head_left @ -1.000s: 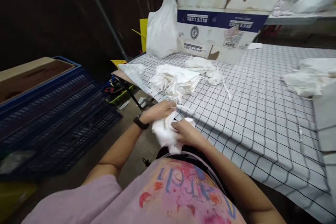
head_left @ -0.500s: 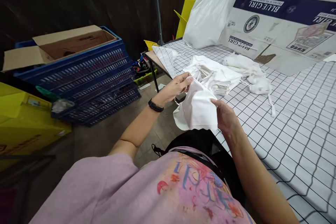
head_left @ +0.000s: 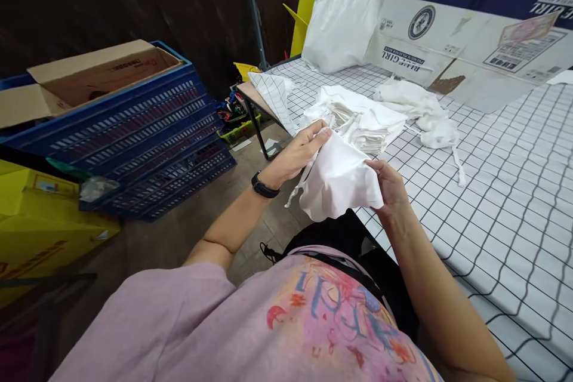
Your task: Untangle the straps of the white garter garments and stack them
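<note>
A piece of white cloth (head_left: 340, 182) with a thin strap hanging at its left side is stretched between my two hands, over the table's near edge. My left hand (head_left: 307, 149), with a black band at the wrist, pinches its upper left corner. At its right edge my right hand (head_left: 388, 185) grips the fabric between thumb and fingers. Just beyond lies a stack of folded white cloth pieces (head_left: 373, 125). Farther right a crumpled white cloth bundle (head_left: 436, 122) rests with a strap trailing toward me.
The table (head_left: 505, 191) has a white cover with a black grid. A white plastic bag (head_left: 344, 18) and a printed cardboard sheet (head_left: 439, 30) stand at its back. On the left are a blue crate (head_left: 179, 125) holding an open carton (head_left: 111, 74), and a yellow box (head_left: 49, 221).
The cloth has been spread wider, my right hand moving slightly right and up with its edge. A strap now dangles free at the left. The camera view has shifted a little.
</note>
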Demonstrator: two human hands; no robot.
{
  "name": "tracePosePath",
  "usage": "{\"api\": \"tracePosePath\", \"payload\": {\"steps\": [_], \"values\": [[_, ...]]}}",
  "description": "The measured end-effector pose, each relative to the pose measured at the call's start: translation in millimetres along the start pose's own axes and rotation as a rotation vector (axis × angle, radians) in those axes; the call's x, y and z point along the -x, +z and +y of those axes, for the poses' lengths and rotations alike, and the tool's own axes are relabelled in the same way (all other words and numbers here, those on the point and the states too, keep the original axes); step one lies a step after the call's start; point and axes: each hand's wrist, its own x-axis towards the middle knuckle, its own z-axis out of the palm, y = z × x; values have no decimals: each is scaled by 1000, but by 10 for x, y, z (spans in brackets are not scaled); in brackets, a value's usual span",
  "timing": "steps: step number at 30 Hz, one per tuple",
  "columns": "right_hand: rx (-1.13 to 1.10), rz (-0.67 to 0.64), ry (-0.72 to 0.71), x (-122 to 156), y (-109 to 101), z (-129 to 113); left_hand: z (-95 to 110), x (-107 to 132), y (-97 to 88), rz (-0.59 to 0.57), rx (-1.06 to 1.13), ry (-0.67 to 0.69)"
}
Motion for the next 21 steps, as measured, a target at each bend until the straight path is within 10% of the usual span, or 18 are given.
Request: {"api": "tracePosePath", "payload": {"steps": [9,15,21], "values": [[-219,70,169,3,-219,-95,31,-104,43,26,-36,28],[216,127,-133,81,-526,-367,132,-287,127,9,-116,90],[752,526,-392,199,-803,-734,339,-538,382,-71,-140,170]]}}
